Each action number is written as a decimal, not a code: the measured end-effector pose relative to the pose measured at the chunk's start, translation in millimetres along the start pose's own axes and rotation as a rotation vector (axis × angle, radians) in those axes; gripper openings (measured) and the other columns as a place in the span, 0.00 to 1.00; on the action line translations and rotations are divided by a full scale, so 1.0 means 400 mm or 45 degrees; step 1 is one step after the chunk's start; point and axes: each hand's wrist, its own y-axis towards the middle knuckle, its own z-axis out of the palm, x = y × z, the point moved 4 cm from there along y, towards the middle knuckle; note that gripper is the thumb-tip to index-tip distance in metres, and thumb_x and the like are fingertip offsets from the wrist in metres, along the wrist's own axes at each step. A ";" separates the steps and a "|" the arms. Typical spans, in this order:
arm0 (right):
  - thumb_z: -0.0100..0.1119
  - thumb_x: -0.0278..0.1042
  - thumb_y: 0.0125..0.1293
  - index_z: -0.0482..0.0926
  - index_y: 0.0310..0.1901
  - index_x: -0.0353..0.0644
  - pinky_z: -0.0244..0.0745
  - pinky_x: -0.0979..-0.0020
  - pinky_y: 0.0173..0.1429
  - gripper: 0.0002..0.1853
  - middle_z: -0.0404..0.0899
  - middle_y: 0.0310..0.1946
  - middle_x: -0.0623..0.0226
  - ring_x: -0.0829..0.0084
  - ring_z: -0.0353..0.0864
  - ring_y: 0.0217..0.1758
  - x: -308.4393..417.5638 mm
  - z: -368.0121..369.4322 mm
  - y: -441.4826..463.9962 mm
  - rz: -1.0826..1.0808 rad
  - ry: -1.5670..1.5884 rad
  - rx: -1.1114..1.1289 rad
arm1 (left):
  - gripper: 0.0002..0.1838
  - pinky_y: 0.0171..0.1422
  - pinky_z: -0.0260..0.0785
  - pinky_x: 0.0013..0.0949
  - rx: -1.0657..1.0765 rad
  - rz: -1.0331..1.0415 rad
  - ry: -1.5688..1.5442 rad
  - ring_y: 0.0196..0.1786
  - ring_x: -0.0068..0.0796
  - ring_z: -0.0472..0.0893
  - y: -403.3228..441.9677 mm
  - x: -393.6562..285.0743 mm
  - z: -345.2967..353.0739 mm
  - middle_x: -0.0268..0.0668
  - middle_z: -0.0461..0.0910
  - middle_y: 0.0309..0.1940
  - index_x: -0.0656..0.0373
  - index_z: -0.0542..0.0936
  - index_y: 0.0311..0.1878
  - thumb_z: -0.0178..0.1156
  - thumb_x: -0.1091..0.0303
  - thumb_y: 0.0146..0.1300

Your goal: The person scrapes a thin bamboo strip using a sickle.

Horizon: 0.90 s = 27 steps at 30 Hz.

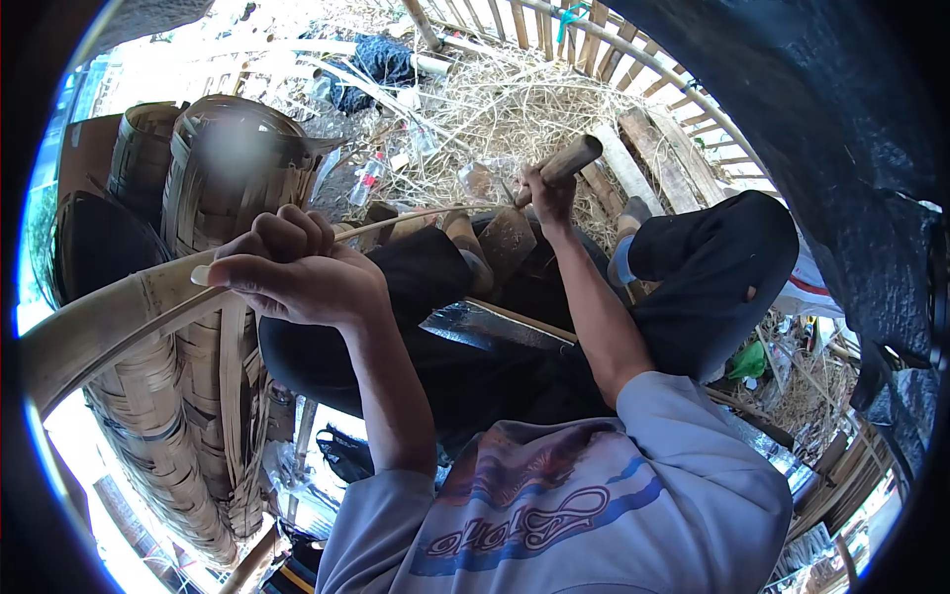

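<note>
Pale bamboo (119, 302) makes up the workpiece: a broad, smooth-skinned length at the far left that continues past my left hand (297, 265) as a thin, flexible strip. My left hand grasps it, fingers curled over, with the thumb laid along the bamboo. My right hand (549, 196) is clenched around a cylindrical wooden handle (576, 156), its butt end facing up and outward. Below this grip extends a broad, flat metal blade (507, 243), brown and mottled on its face. The strip's narrow end reaches the area where blade and handle meet; I cannot tell whether it touches the metal.

Lettering: my light grey-blue shirt (683, 475) carries looping script (520, 525) over a blue band, seen upside down; I cannot read it with certainty. A clear bottle (368, 178) on the ground bears a red label, its print too small to read.

Surrounding materials: tall woven baskets (233, 188) of flat interlaced slats stand on my left. My trousers (712, 262) are black cloth with a small hole at one knee. Curled, straw-coloured shavings (524, 109) cover the ground ahead, bordered by a slatted fence (618, 51). Wrinkled dark sheeting (802, 79) hangs on my right.
</note>
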 end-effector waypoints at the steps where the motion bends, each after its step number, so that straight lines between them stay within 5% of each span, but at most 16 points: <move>1: 0.59 0.30 0.55 0.75 0.21 0.38 0.67 0.75 0.28 0.08 0.76 0.18 0.71 0.82 0.74 0.22 0.024 0.000 0.010 -0.011 0.044 -0.006 | 0.27 0.17 0.36 0.21 -0.002 -0.008 0.001 0.15 0.14 0.44 -0.001 0.003 -0.001 0.23 0.45 0.11 0.48 0.48 0.20 0.38 0.39 0.66; 5: 0.59 0.31 0.54 0.74 0.22 0.37 0.68 0.74 0.29 0.09 0.76 0.18 0.69 0.79 0.75 0.23 0.022 0.003 0.002 0.032 0.005 -0.016 | 0.27 0.17 0.36 0.21 -0.028 -0.011 0.048 0.14 0.13 0.45 0.000 -0.002 0.005 0.23 0.45 0.10 0.48 0.48 0.20 0.38 0.39 0.66; 9: 0.59 0.32 0.54 0.72 0.21 0.37 0.68 0.71 0.29 0.10 0.74 0.16 0.68 0.75 0.75 0.23 -0.094 0.002 -0.025 -0.319 -0.228 0.039 | 0.27 0.17 0.37 0.21 0.036 0.012 -0.010 0.14 0.14 0.45 0.003 0.002 0.016 0.24 0.45 0.10 0.48 0.48 0.20 0.36 0.40 0.67; 12: 0.61 0.32 0.54 0.72 0.21 0.37 0.66 0.72 0.28 0.11 0.73 0.16 0.71 0.79 0.72 0.21 -0.082 -0.004 -0.024 -0.012 -0.100 0.082 | 0.26 0.17 0.37 0.21 -0.036 -0.016 0.034 0.15 0.14 0.45 -0.008 -0.007 0.017 0.24 0.45 0.10 0.48 0.48 0.20 0.35 0.41 0.68; 19: 0.60 0.32 0.54 0.73 0.23 0.36 0.69 0.72 0.30 0.09 0.74 0.17 0.71 0.78 0.73 0.23 0.038 0.014 -0.040 0.179 0.059 -0.051 | 0.26 0.17 0.39 0.22 -0.057 0.035 0.114 0.15 0.14 0.46 -0.006 -0.003 0.013 0.24 0.46 0.11 0.50 0.49 0.21 0.35 0.42 0.68; 21: 0.58 0.33 0.53 0.74 0.26 0.36 0.68 0.73 0.33 0.08 0.74 0.18 0.70 0.79 0.73 0.24 -0.038 0.014 -0.057 -0.203 -0.236 0.090 | 0.25 0.17 0.40 0.21 -0.025 0.048 0.065 0.16 0.14 0.47 -0.009 -0.004 0.027 0.25 0.47 0.12 0.50 0.49 0.23 0.35 0.42 0.68; 27: 0.62 0.29 0.55 0.71 0.26 0.39 0.70 0.75 0.28 0.09 0.73 0.19 0.71 0.80 0.74 0.23 -0.048 0.009 -0.016 0.018 -0.048 0.074 | 0.24 0.18 0.41 0.21 0.061 0.040 0.098 0.16 0.15 0.47 -0.013 -0.002 0.016 0.25 0.47 0.12 0.51 0.49 0.23 0.35 0.43 0.69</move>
